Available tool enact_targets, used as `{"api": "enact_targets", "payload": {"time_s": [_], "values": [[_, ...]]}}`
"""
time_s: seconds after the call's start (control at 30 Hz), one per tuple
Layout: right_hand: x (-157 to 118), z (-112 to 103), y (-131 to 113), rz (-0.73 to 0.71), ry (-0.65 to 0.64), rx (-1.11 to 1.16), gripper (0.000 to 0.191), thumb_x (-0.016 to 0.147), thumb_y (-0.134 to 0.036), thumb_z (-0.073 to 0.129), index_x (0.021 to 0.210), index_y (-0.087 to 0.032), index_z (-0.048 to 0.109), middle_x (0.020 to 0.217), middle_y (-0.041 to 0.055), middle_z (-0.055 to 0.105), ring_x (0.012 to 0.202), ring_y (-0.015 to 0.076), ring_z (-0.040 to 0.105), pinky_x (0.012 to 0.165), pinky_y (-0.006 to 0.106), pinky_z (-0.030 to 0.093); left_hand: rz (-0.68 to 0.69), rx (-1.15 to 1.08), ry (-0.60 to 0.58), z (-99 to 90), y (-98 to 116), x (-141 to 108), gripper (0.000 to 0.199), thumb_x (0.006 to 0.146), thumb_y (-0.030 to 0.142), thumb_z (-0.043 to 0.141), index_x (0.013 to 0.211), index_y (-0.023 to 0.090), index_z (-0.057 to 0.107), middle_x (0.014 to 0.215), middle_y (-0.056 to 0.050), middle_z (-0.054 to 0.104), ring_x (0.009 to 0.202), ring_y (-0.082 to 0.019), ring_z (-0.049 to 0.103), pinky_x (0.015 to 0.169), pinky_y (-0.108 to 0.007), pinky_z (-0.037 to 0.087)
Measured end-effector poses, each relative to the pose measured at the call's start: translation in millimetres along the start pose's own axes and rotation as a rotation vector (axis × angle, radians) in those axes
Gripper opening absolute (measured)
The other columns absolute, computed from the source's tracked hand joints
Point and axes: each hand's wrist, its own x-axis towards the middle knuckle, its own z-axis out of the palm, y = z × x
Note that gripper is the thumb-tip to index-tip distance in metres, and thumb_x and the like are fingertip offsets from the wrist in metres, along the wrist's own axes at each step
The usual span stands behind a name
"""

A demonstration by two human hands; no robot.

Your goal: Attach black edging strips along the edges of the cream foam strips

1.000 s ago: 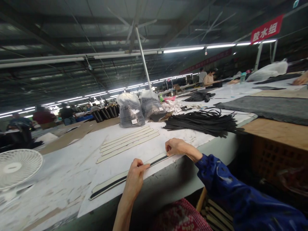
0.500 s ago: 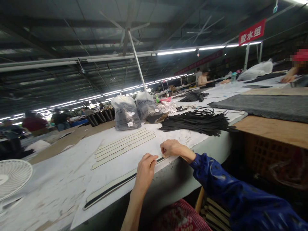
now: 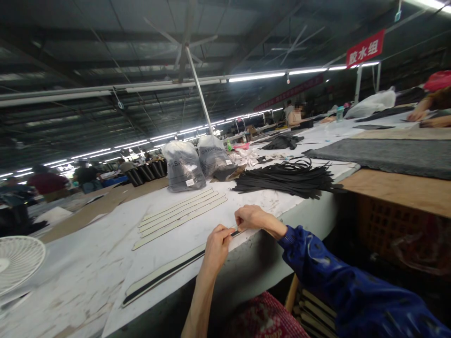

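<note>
1. The left hand, thumb and forefinger close together, touches a narrow black strip; whether it pinches or presses down, I cannot tell.
2. Just beyond it, the right hand has curled fingers bent down at the strip's far end; its fingertips are partly hidden, so I cannot tell its grip. A shiny blue sleeve covers that arm.
3. The black strip lies lengthwise along a long, slim cream piece with a rounded near end, by the front edge of a white-covered table.
4. Further in, similar cream pieces lie side by side, apart from the hands.
5. Behind these stand two grey-and-clear plastic bags, with a heap of thin black straps to their right.
6. A round white fan stands far left; at far right, a co-worker's hand rests near a dark grey sheet.
</note>
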Motion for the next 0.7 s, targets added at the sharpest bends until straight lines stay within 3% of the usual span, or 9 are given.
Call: {"api": "enact_targets", "payload": {"time_s": [0.13,0.4,0.7], "values": [[-1.7,-2.6,11.3,0.034,0.054,0.017,0.026,0.068,-0.033,0.068,0.091,-0.023,0.072,0.096,0.0067,0.07,0.091,0.023,0.063,0.069,0.026,0.043,0.039,0.046,-0.068,-1.1,0.4,0.7,0.041,0.081,0.013,0.04,0.111,0.021,0.068,0.087,-0.004,0.057,0.086,-0.017,0.055,0.083,-0.03,0.044],[-5.4,0.1,78.6,0.021,0.168,0.257,0.022,0.067,-0.024,0.063,0.086,-0.017,0.071,0.079,0.0027,0.069,0.071,0.0141,0.061,0.059,0.02,0.042,0.069,0.249,-0.164,-3.5,6.5,-1.6,0.058,0.081,0.007,0.031,0.124,0.035,0.057,0.091,-0.004,0.049,0.085,-0.017,0.049,0.077,-0.026,0.041],[-10.2,-4.6,66.9,0.161,0.132,0.193,0.021,0.065,-0.025,0.065,0.084,-0.02,0.072,0.082,0.0029,0.07,0.077,0.0158,0.062,0.06,0.02,0.042,0.061,0.296,-0.163,-1.1,2.8,-1.5,0.063,0.078,0.003,0.032,0.122,0.041,0.057,0.092,-0.004,0.047,0.086,-0.019,0.048,0.077,-0.026,0.039]]}}
